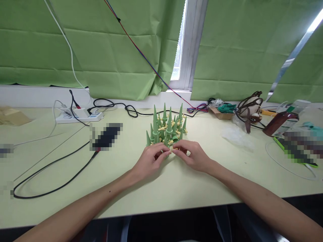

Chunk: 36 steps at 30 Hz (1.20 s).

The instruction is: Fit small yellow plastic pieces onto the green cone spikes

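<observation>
Plainly, the green cone cluster (168, 127) stands mid-table (176, 188), just on the far side of both hands, with its spikes pointing straight up. The left hand (148, 161) and right hand (193, 155) meet fingertip to fingertip at its near edge. The left pinches the cluster's rim and the right nips a small yellow peg (172, 150) against it. Neither hand is nearer.

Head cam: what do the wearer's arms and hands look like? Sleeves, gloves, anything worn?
Left hand and right hand are bare: no gloves, rings, watch or bands. The forearms are bare too, with no sleeves in view up to the frame edge. No cables or markings, apart from one small dark spot on the left forearm.
</observation>
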Motion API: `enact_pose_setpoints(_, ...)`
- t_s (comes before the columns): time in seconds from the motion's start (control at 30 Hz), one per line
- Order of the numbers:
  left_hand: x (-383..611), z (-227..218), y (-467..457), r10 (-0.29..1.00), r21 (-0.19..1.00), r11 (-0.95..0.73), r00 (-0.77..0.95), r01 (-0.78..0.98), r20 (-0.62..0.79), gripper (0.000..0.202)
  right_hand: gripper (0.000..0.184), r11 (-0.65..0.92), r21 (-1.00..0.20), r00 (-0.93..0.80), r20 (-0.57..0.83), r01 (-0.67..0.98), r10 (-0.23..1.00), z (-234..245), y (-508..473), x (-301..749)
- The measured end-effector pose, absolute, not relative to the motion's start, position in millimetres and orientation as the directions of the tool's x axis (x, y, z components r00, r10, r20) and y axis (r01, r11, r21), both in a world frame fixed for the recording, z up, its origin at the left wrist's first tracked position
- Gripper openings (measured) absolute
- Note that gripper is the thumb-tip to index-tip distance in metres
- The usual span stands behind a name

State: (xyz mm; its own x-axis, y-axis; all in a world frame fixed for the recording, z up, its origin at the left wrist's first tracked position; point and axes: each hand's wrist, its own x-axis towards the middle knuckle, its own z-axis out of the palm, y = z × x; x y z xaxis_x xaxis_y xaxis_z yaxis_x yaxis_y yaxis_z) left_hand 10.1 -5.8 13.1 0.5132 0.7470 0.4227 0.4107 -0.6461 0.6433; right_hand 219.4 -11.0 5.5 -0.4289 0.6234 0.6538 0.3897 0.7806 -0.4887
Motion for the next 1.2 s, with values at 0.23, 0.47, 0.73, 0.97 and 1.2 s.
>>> enact_pose_setpoints(0.23,10.3,11.7,-7.3,0.730,0.614,-0.666,0.536,0.423,0.423,0.024,0.018,0.736,-0.537,-0.447,0.585,0.412,0.677,7.0,-12.6,219.7)
enact_pose_setpoints(0.47,10.8,11.7,-7.8,0.708,0.566,-0.704,0.491,0.429,0.508,0.026,0.025,0.650,-0.651,-0.357,0.544,0.391,0.760,15.9,-18.2,217.8)
enact_pose_setpoints(0.73,8.1,11.2,-7.4,0.821,0.707,-0.568,0.232,0.421,0.521,0.016,0.026,0.588,-0.741,-0.204,0.552,0.325,0.808,12.8,-14.8,218.2)
enact_pose_setpoints(0.97,8.7,6.0,-4.4,0.853,0.657,-0.523,0.341,0.544,0.396,0.024,0.028,0.578,-0.754,-0.206,0.540,0.313,0.816,12.2,-15.8,217.4)
enact_pose_setpoints(1.2,8.9,6.2,0.0,0.828,0.584,-0.560,0.357,0.589,0.433,0.020,0.023,0.554,-0.788,-0.217,0.511,0.269,0.832,12.6,-16.5,217.5)
